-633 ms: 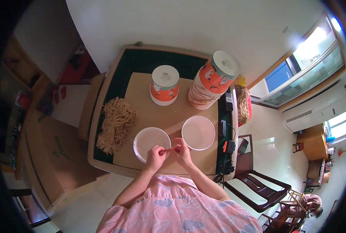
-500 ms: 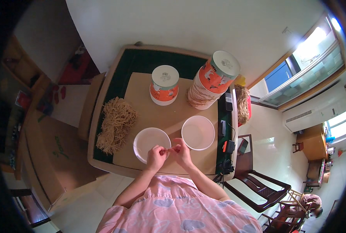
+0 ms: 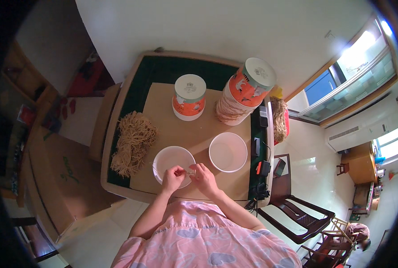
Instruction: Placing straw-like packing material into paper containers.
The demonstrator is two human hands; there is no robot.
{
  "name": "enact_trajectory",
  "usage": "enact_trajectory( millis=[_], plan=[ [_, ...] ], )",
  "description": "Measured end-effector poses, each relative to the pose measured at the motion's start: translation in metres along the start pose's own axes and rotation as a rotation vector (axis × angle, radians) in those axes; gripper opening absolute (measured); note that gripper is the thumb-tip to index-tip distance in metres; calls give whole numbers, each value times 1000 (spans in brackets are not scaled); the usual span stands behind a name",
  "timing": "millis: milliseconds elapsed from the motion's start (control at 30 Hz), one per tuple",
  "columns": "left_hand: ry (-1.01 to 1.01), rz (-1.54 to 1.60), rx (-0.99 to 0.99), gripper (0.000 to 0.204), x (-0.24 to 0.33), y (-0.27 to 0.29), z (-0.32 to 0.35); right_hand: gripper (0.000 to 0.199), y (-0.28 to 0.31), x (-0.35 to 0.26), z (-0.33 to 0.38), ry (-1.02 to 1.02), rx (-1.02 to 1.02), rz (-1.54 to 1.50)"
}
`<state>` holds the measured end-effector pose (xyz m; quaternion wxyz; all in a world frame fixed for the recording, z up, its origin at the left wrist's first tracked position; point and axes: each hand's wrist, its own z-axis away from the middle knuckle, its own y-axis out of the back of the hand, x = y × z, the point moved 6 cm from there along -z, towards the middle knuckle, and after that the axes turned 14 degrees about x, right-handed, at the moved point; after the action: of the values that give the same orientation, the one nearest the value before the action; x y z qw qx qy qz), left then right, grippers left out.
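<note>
My left hand [image 3: 174,178] and my right hand [image 3: 204,179] meet over the near rim of an open white paper tub [image 3: 163,157]. Both are closed in a pinch, with a thin pale strand [image 3: 191,173] between the fingertips. It is too small to make out fully. A second white tub [image 3: 228,152] stands open to the right of my hands. Left of the tubs lies a bundle of tan cord [image 3: 134,143]. Farther back, an orange tub with a pale base [image 3: 189,98] stands upside down. Beside it leans a tall stack of upside-down tubs [image 3: 247,92], with tan cord around its lower part.
Brown cardboard [image 3: 199,129] covers much of the green-topped table [image 3: 145,71]. Along its right edge lie a power strip [image 3: 256,147], a black-and-orange plug [image 3: 263,168] and cables. A dark chair [image 3: 301,219] is at the right. More cord [image 3: 278,120] sits beyond the table edge.
My hands have moved slightly apart, and the pale strand shows more clearly between them. My left hand has shifted a little left. The tubs and the cord bundle stay in place.
</note>
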<state>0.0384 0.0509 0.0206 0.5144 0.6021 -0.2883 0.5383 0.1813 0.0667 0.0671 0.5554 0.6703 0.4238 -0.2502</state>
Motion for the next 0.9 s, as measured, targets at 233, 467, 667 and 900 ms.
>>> enact_trajectory(
  millis=[233,467,667,900],
  plan=[
    [-1,0,9,6,-2,2,1,15,-13,11,1,-14,-77,38],
    [4,-14,22,5,-5,3,1,11,-16,6,0,83,-105,4],
    [9,29,41,8,-13,2,-1,9,-13,15,4,39,-28,-26],
    [-41,126,-115,16,6,-10,6,7,-1,2,0,120,47,69]
  ],
)
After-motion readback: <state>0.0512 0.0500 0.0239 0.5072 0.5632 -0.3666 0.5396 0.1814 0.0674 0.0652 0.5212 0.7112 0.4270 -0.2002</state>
